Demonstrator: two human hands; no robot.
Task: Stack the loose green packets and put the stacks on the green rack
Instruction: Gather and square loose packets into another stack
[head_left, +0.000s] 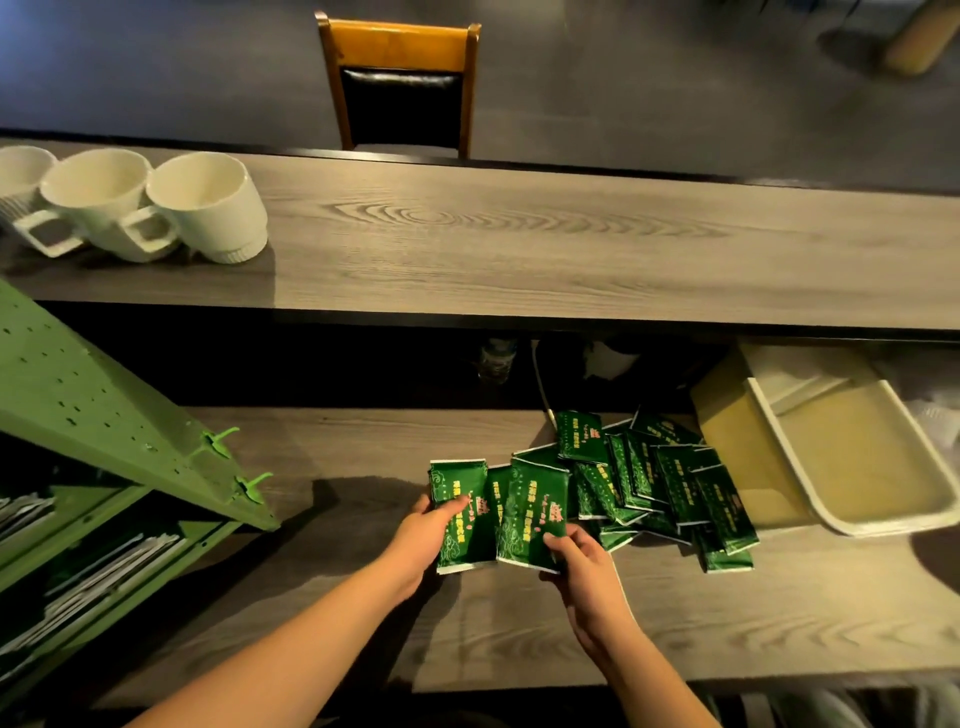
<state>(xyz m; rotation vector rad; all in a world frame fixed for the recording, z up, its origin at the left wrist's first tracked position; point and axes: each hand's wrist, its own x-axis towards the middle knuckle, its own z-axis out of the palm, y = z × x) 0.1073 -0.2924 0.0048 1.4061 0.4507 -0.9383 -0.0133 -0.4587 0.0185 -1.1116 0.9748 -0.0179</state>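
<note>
Head view: the left hand (423, 530) grips a small stack of green packets (460, 512), and the right hand (579, 558) pinches another packet (532, 512) beside it. Loose packets (670, 483) lie heaped toward the table's (322, 587) right end; the green rack (104, 410) stands at its left edge.

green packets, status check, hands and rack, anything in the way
Left hand grips a few packets, right hand grips one packet. Loose pile unsorted on the counter. Green rack at left, path unobstructed.
</note>
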